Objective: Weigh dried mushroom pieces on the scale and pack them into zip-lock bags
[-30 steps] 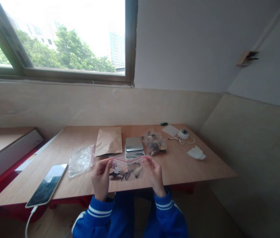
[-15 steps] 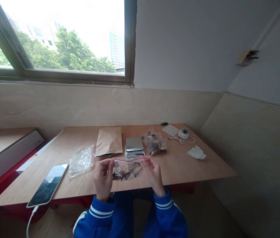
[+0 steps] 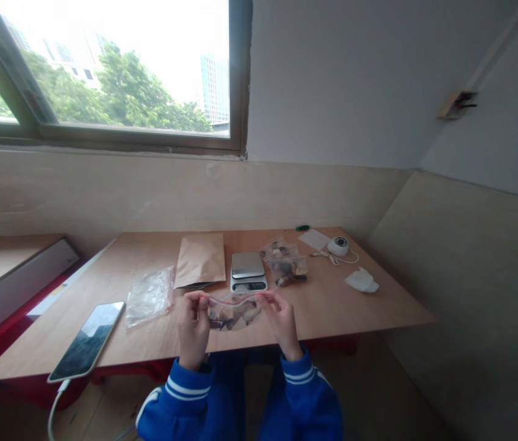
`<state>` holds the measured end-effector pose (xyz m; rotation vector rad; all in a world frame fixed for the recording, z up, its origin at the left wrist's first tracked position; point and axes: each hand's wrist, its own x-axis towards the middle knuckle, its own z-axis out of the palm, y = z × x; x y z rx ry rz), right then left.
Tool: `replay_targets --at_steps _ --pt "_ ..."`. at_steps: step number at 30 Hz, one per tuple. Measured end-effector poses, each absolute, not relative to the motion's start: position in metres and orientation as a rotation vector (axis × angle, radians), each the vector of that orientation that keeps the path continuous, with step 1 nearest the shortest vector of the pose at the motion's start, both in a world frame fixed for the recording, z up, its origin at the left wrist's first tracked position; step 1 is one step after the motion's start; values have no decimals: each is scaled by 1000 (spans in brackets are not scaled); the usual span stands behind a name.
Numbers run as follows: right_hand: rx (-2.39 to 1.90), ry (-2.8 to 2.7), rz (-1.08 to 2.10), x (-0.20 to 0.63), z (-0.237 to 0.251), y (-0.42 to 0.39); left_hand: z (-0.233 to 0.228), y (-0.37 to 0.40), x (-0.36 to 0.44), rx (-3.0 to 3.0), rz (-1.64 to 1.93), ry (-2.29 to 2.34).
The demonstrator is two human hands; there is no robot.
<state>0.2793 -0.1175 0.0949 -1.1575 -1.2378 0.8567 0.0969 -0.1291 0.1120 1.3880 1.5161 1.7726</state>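
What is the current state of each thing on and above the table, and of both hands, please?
Zip bag: held up over the table's near edge by both top corners, holds dark pieces; seal state unclear.
Left hand: pinching the bag's left corner.
Right hand: pinching the right corner.
Scale: platform bare.
Phone: screen dark, cable plugged in.
Paper pouch: lying flat.
Filled bags: lying beside the scale.

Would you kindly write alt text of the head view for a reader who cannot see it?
Two hands, left and right, hold a clear zip bag of dark pieces by its red-edged top, above the near edge of a wooden table. Beyond it sit a scale, a brown pouch, more bags and a phone, beneath a window.
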Motion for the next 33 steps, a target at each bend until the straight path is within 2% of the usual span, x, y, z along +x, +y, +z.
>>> replay_targets --at_steps 8,22,33 --pt "-1168 -1125 808 277 103 -119 117 -127 95 1245 1654 1286" --pt "-1019 -1081 1039 268 94 -113 112 -126 101 1096 1566 1206" --pt "-1083 -1125 959 272 96 -111 109 -122 85 1076 1585 1111"
